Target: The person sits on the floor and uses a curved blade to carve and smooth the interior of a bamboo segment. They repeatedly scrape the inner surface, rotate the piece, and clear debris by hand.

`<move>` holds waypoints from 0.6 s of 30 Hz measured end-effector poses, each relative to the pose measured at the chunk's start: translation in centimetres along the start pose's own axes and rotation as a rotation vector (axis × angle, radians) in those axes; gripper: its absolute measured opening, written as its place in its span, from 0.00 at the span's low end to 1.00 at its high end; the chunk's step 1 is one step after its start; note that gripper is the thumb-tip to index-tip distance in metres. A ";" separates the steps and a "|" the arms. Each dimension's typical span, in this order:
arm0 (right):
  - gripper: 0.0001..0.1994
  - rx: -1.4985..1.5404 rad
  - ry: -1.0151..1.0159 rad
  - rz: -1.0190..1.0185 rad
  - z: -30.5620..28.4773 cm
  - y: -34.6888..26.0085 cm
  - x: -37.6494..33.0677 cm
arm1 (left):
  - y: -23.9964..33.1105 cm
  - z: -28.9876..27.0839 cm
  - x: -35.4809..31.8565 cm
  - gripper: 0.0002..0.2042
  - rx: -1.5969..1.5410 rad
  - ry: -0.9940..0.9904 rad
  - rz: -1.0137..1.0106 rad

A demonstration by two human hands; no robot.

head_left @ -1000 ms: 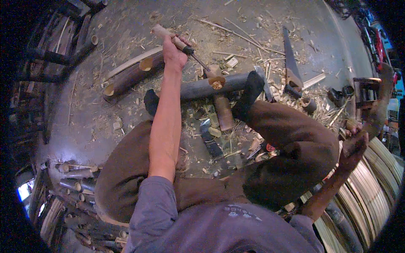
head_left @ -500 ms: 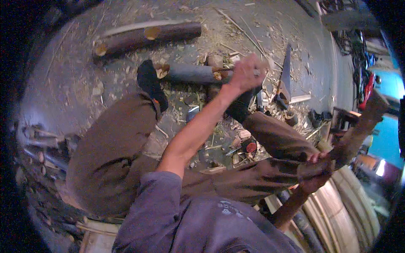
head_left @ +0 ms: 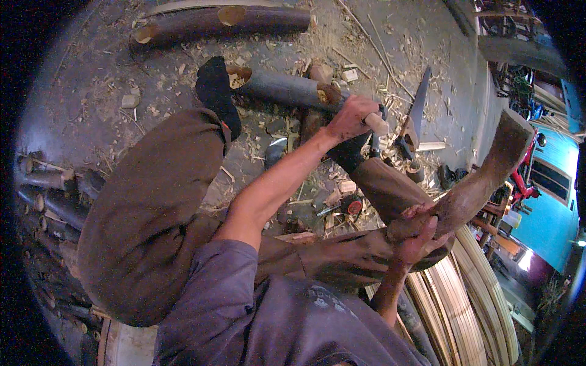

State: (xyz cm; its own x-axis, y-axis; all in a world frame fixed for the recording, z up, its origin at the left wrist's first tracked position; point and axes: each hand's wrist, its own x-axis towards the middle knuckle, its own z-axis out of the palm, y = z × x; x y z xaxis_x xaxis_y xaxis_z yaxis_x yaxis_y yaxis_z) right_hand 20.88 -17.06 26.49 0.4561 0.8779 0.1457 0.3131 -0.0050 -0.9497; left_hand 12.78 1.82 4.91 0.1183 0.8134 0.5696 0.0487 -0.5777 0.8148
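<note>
Hands of a seated person above a dirt floor (head_left: 91,122) strewn with wood chips: left hand (head_left: 351,117) closed around the pale wooden handle of a tool (head_left: 377,124), held just over a short dark log (head_left: 281,88) lying by the feet. Right hand (head_left: 418,235) wrapped around the lower end of a thick curved piece of wood (head_left: 482,177), raised at the right beside stacked bamboo strips (head_left: 464,299). Saw (head_left: 418,113) flat on the floor just beyond the left hand, longer log (head_left: 226,21) farther off.

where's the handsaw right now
In the head view the handsaw lies on the littered floor at upper right, just right of the left hand.
</note>
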 end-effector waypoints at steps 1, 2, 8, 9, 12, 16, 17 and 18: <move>0.19 0.044 -0.011 -0.030 0.4 0.7 0.0 | -0.2 0.2 -0.1 0.08 -0.010 0.029 0.017; 0.20 0.088 -0.024 -0.059 0.9 1.6 0.0 | -0.5 0.2 -0.3 0.08 -0.019 0.058 0.033; 0.25 -0.464 -0.031 0.108 6.6 8.3 -0.8 | -2.2 0.6 -0.9 0.14 -0.084 -0.040 0.011; 0.27 -0.520 -0.056 0.100 6.9 8.4 -0.4 | -2.7 -0.1 -1.2 0.15 -0.093 -0.070 0.003; 0.29 -0.567 0.178 -0.210 5.1 9.0 0.8 | -2.9 0.8 -0.3 0.15 0.038 0.152 -0.041; 0.29 -0.504 0.008 0.014 5.9 10.1 2.6 | -2.1 1.2 1.2 0.13 -0.011 0.128 -0.121; 0.26 -0.591 -0.070 -0.022 7.6 8.0 3.6 | -2.4 1.5 1.4 0.13 -0.006 0.093 -0.132; 0.31 -0.641 -0.061 -0.067 7.0 7.8 4.3 | -2.7 1.7 1.3 0.12 0.005 0.061 -0.148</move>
State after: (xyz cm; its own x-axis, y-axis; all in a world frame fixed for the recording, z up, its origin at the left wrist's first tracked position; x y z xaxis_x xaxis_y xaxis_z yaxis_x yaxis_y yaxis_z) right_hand 19.46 -9.99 17.74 0.3761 0.9117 0.1656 0.7831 -0.2172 -0.5827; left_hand 14.49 4.36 3.29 0.0492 0.8921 0.4492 0.0662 -0.4517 0.8897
